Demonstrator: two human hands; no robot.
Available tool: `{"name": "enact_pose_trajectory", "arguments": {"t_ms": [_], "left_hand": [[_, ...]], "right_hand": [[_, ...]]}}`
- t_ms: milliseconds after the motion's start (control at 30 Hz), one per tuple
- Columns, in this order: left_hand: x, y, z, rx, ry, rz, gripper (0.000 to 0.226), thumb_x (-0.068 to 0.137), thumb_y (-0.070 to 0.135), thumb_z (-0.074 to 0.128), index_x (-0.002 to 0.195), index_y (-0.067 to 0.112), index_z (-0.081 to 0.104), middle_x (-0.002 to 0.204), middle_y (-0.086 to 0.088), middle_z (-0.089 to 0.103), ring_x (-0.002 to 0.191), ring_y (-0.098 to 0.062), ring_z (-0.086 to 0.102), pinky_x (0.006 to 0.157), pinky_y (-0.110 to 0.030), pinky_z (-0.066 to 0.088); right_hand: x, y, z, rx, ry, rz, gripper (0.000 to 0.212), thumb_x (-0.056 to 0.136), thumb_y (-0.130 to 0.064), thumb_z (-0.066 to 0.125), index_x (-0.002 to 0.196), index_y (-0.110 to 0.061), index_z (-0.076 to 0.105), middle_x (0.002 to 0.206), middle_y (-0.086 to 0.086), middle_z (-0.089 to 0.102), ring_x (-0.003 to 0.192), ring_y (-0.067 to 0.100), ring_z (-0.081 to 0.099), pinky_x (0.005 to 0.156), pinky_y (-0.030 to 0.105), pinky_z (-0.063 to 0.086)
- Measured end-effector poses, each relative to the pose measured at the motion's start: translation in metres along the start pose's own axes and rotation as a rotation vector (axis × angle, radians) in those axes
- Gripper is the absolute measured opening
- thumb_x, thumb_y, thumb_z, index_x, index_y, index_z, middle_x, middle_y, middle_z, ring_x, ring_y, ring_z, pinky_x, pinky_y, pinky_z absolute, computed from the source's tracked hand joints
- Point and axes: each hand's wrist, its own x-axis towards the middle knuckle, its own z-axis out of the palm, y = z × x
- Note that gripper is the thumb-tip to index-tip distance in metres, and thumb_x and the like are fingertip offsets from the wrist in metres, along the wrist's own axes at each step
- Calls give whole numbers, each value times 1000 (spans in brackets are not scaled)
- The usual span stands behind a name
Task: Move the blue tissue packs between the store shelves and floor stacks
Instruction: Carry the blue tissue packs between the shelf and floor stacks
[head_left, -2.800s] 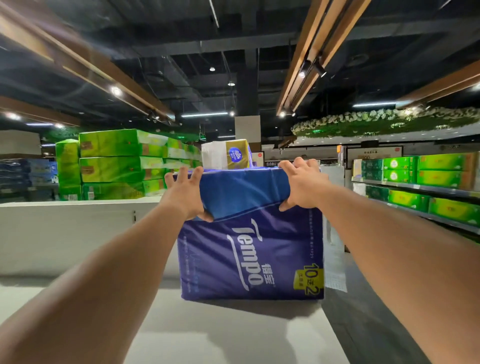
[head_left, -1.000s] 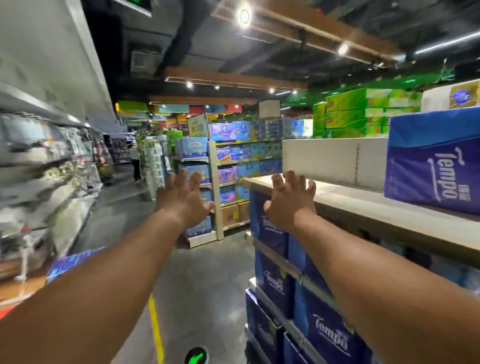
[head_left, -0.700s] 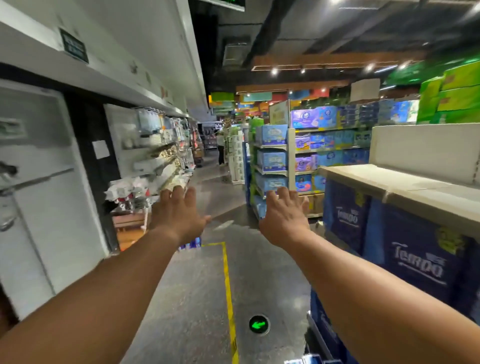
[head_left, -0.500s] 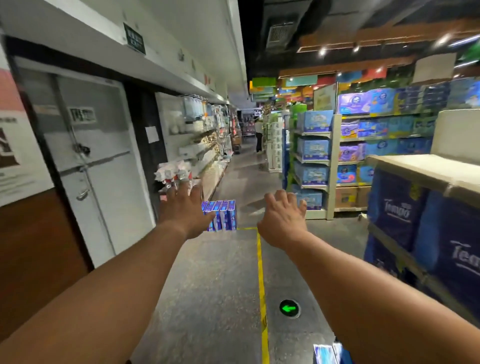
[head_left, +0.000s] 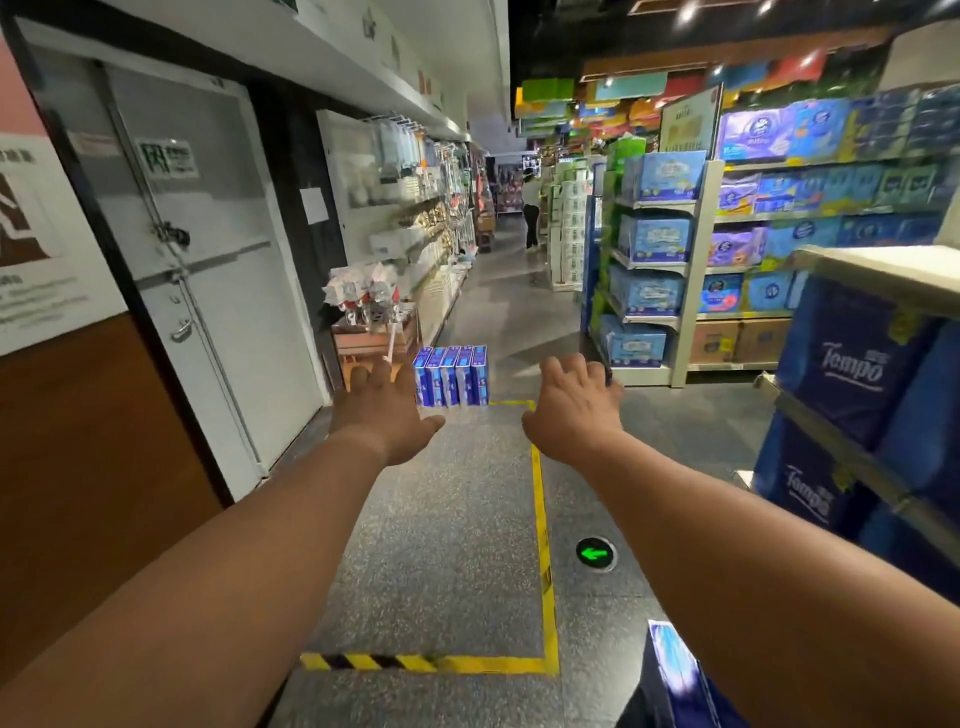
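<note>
Both my arms stretch out ahead over the aisle floor. My left hand (head_left: 383, 415) is spread open and holds nothing. My right hand (head_left: 574, 410) hangs relaxed with fingers loosely bent, also holding nothing. A row of several blue tissue packs (head_left: 451, 375) stands upright on the floor ahead, just beyond my left hand's fingertips in the view. Large dark blue Tempo packs (head_left: 852, 366) fill the store shelf (head_left: 878, 260) on my right. One more blue pack (head_left: 675, 670) shows at the bottom edge, near my right arm.
A grey double door (head_left: 208, 270) stands on the left wall. Yellow floor tape (head_left: 543, 519) marks a rectangle before it. A wooden crate of goods (head_left: 374, 332) sits behind the floor packs. Shelves of light blue packs (head_left: 652, 260) line the aisle; a person (head_left: 531, 208) stands far down.
I let go of the Tempo pack on the shelf top and turned left toward the aisle. Both hands came away holding nothing, and the floor packs came into view.
</note>
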Motion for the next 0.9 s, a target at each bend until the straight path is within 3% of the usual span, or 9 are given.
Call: {"name": "enact_pose_trajectory", "arguments": {"t_ms": [133, 367, 900], "left_hand": [[23, 3, 26, 11, -46, 38, 85, 89, 73, 47, 154, 23, 24, 156, -10, 29, 141, -35, 27, 107, -51, 36], [106, 32, 73, -20, -87, 71, 87, 89, 73, 49, 155, 22, 23, 156, -10, 30, 141, -35, 27, 107, -52, 36], [409, 112, 174, -141, -147, -62, 78, 88, 68, 56, 148, 25, 33, 153, -7, 35, 138, -34, 30, 106, -51, 37]], "right_hand": [[14, 9, 28, -25, -62, 47, 58, 85, -35, 57, 137, -19, 37, 144, 14, 35, 135, 38, 29, 112, 62, 24], [82, 37, 73, -86, -76, 16, 55, 86, -29, 53, 136, -19, 36, 141, 13, 36, 133, 38, 30, 113, 64, 20], [388, 147, 190, -69, -185, -24, 57, 87, -30, 48, 141, -19, 34, 140, 12, 36, 134, 38, 30, 113, 64, 20]]}}
